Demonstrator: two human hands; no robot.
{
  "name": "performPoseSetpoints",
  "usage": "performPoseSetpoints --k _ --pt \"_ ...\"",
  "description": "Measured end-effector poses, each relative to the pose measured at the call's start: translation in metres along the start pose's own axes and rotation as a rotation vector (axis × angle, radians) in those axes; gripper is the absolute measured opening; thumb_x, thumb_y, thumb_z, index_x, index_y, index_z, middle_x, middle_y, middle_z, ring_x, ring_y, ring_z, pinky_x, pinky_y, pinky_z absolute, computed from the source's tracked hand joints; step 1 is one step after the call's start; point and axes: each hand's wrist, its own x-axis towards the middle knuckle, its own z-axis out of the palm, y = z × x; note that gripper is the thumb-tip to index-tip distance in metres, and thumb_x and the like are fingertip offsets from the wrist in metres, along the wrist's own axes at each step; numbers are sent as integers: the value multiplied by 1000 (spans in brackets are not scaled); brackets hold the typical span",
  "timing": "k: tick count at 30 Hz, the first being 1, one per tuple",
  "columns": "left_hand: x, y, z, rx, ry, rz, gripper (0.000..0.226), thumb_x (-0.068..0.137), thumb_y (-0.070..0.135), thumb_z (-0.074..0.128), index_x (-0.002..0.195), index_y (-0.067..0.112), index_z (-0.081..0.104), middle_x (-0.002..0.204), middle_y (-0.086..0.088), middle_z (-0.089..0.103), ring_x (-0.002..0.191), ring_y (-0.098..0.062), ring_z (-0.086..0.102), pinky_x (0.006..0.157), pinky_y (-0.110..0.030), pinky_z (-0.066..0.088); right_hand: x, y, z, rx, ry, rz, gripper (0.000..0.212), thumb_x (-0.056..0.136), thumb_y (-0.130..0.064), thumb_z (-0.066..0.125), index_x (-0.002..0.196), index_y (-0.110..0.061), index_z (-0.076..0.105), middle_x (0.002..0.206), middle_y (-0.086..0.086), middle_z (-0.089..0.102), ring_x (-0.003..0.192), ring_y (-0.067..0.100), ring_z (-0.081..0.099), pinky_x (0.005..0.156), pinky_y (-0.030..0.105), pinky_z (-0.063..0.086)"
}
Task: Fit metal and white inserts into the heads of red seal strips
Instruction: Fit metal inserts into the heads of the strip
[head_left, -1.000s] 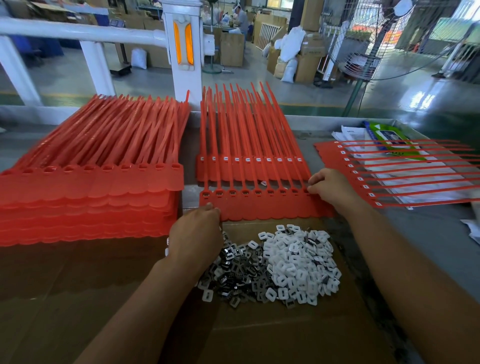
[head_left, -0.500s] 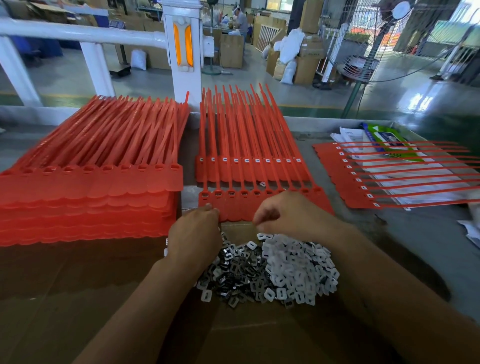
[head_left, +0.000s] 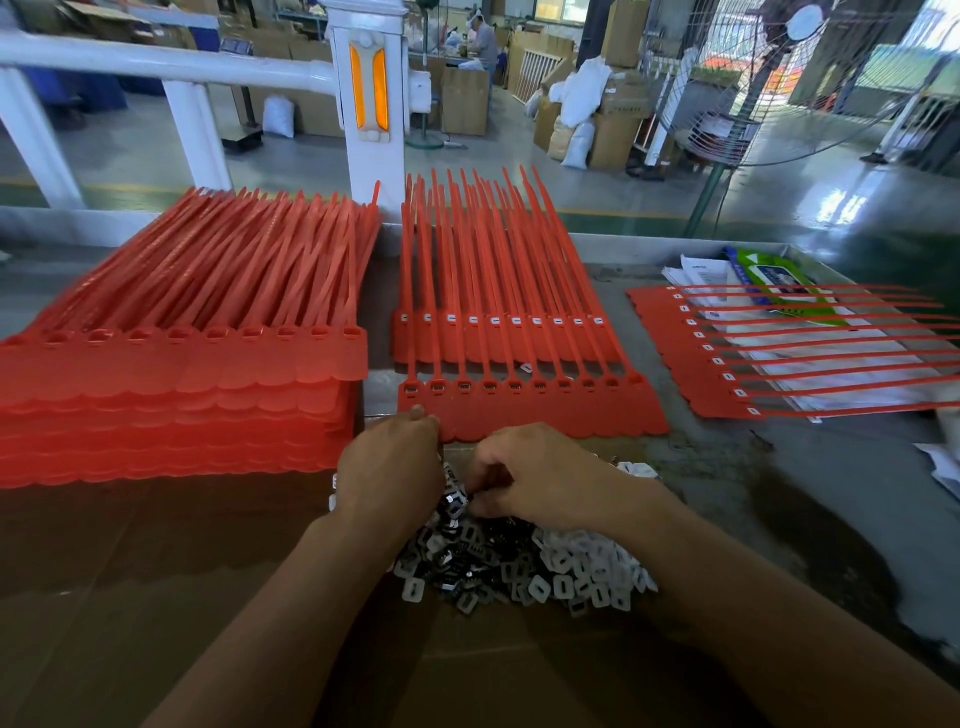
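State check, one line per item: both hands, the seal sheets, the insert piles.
front sheet: flat, dark inserts in most heads.
rear sheet: flat, white inserts fitted.
right sheet: sideways on papers, white inserts fitted.
left stack: stacked, top heads empty.
metal inserts: loose pile.
white inserts: loose pile.
left hand: fingers touch front sheet's near left corner; grip hidden.
right hand: fingers curled, pinching at metal inserts.

Red seal strips lie flat beyond heaped metal and white inserts.
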Motion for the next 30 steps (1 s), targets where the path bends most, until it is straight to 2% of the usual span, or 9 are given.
performPoseSetpoints --k 7,13,18,22,27,30 --pt "1 0 2 -5 20 1 33 89 11 44 119 19 57 130 4 53 112 -16 54 80 -28 47 0 3 -2 67 36 2 12 79 -20 70 90 -14 67 92 -4 65 88 9 58 79 25 47" --pt "1 -1 2 1 20 3 30 90 13 45 117 19 57 129 5 53 109 -16 55 78 -28 47 -3 5 -4 124 71 -16 11 75 -20 74 77 -17 64 73 -15 57 67 -4 51 62 9 39" --pt "1 0 2 4 22 10 29 90 13 46 115 20 58 128 5 54 107 -16 56 77 -28 47 -7 9 -9 199 140 -17 21 77 -14 72 67 -24 56 65 -12 56 58 -4 49 58 11 41" --pt "1 -1 2 -3 25 17 28 89 11 46 113 19 59 126 6 55 104 -15 57 74 -26 46 -11 16 -18 239 180 31 21 79 -12 69 70 -27 57 68 -10 58 57 -5 49 57 10 42" --pt "0 -2 3 -21 21 25 29 88 10 46 112 18 59 123 6 56 102 -15 57 73 -26 45 -18 37 -39 323 391 151 18 79 -13 68 72 -28 62 75 -9 66 65 -7 57 58 5 40" --pt "0 -1 2 -24 20 15 29 88 10 47 113 18 59 125 6 56 105 -15 57 75 -26 45 -21 63 -52 410 509 246 15 81 -9 66 75 -22 63 72 -6 68 67 4 62 64 16 46"
